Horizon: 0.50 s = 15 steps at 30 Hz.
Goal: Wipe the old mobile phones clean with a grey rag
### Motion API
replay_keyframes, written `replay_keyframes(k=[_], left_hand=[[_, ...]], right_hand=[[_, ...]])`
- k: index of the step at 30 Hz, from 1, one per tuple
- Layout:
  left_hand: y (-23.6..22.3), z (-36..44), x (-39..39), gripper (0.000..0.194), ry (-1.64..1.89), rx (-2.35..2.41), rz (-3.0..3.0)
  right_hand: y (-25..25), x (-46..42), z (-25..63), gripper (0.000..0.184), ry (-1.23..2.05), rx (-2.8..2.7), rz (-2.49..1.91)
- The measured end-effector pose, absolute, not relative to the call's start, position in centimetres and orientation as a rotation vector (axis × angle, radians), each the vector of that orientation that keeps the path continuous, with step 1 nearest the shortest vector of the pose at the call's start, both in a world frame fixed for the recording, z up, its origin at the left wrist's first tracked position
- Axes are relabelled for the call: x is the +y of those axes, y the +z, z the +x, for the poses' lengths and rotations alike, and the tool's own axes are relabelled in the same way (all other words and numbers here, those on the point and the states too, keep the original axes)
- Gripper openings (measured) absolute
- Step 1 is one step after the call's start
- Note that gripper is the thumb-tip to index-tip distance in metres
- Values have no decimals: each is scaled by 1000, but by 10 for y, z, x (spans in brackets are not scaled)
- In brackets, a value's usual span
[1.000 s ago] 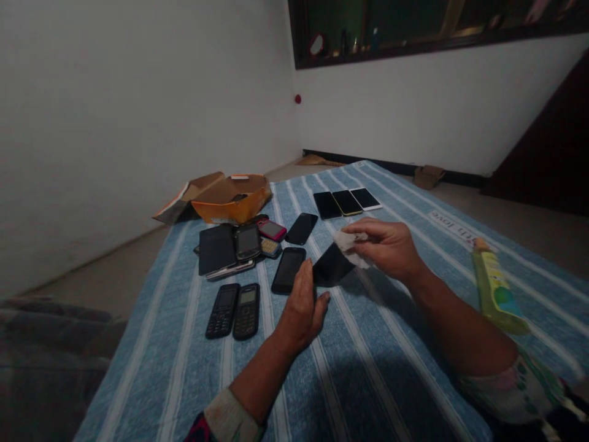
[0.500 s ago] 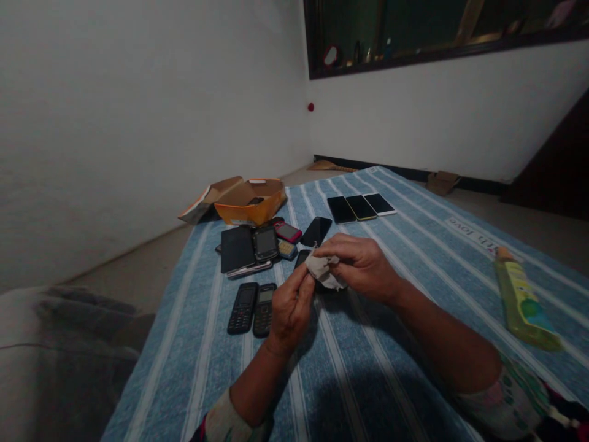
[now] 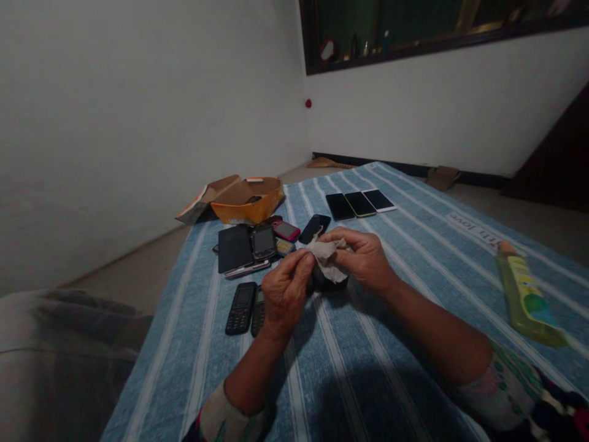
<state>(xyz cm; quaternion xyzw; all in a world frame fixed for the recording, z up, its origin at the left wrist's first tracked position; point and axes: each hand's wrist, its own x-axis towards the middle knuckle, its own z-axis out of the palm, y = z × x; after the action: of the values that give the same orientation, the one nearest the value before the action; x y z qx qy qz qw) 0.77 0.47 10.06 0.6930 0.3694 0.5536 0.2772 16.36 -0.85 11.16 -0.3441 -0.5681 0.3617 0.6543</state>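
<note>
Tightly, a tissue [image 3: 326, 259] is pinched around a black phone [image 3: 327, 283] by the left hand [image 3: 286, 296] and right hand [image 3: 363, 261], three smartphones [image 3: 359, 204] are lined up beyond, two keypad phones [image 3: 240, 308] lie beside, one partly hidden.

In front of me a blue towel with white stripes [image 3: 368, 393] is spread out, and my things lie directly on it. Two black keypad phones [image 3: 240, 308] sit side by side on the near left. Just beyond them is a cluster with a dark flip-cover phone [image 3: 234, 248] and a pink phone [image 3: 285, 230]. A black smartphone [image 3: 315, 228] lies just beside that cluster, three smartphones [image 3: 359, 204] lie in a row farther back, and a yellow-green bottle [image 3: 527, 301] lies well off to my right.
</note>
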Motion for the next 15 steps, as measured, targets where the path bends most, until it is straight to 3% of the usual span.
replay_keyframes(k=[4, 15], left_hand=[[107, 15, 9, 17, 1519, 932, 1883], [106, 20, 12, 18, 1523, 887, 1849]], right_hand=[[109, -9, 163, 23, 915, -1164, -788], [100, -6, 159, 19, 1006, -971, -727]])
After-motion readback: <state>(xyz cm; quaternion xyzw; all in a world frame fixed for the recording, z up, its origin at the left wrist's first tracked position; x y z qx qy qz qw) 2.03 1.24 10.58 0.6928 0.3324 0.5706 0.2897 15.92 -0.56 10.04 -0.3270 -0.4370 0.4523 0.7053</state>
